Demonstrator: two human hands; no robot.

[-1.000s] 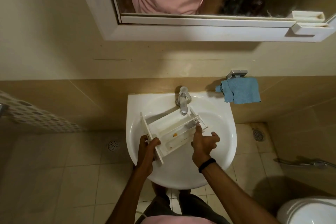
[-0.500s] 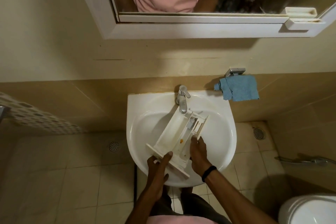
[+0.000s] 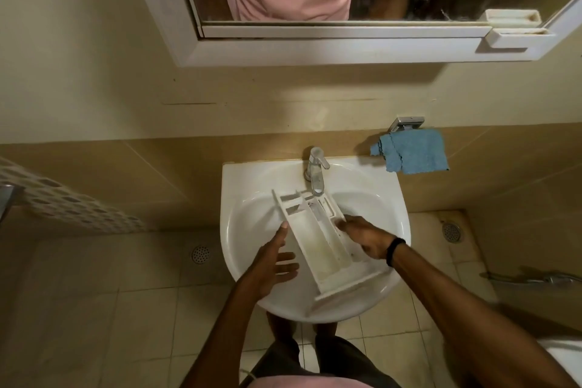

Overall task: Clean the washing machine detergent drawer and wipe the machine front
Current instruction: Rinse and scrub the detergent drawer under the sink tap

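Head camera looks down on two bare forearms reaching over a white sink (image 3: 233, 198). The left hand (image 3: 271, 258) is spread, its fingers straight, one fingertip touching the left wall of the detergent drawer (image 3: 318, 239). The right hand (image 3: 365, 236), a dark band at its wrist, seems to curl its fingers over the drawer's right wall, though blur hides the exact hold. The drawer lies slantwise in the basin, front panel down by the near rim, back end under the tap (image 3: 316, 173). From where I stand it looks like light, stiff, hollow plastic with yellowish residue in its long compartment. I'd expect it to turn slick once wet, and the thin fittings at its back end look breakable. The long side walls or the thick front panel seem the safer places to hold. A blue cloth (image 3: 412, 151) hangs on the wall beyond, below a mirror (image 3: 315, 31).
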